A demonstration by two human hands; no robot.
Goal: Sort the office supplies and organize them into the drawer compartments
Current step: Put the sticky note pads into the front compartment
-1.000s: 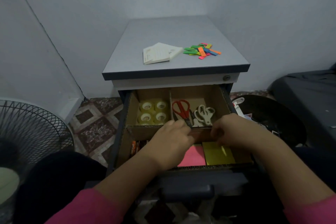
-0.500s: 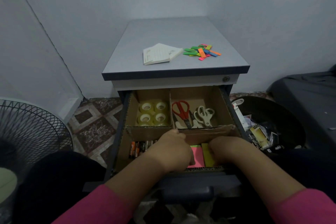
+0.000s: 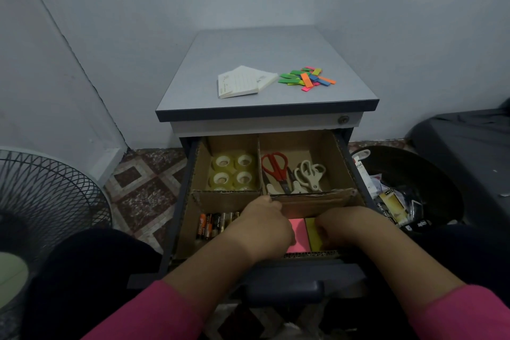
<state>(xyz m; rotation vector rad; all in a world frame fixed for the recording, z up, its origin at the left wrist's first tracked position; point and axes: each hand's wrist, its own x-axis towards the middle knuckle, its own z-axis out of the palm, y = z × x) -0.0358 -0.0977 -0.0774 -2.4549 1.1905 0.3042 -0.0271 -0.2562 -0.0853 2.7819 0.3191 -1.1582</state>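
The open drawer [image 3: 342,163] holds cardboard compartments. Tape rolls [image 3: 233,171] fill the back left one. Red scissors [image 3: 274,167] and white scissors [image 3: 309,174] lie in the back right one. Batteries [image 3: 212,225] sit at the front left. In the front right compartment, my left hand [image 3: 262,226] curls over a pink sticky-note pad [image 3: 297,234], and my right hand [image 3: 339,226] curls over a yellow sticky-note pad [image 3: 313,232]. Both pads are mostly hidden by my hands. On the cabinet top [image 3: 262,47] lie a white notepad [image 3: 242,83] and a heap of coloured page flags [image 3: 306,78].
A fan grille [image 3: 41,201] stands on the floor at the left. At the right, a black bin [image 3: 430,174] holds packaging, close to the drawer's side. Walls close in behind the cabinet and on its left.
Both hands came down from the cardboard divider into the front right compartment and now cover most of the pink and yellow pads.
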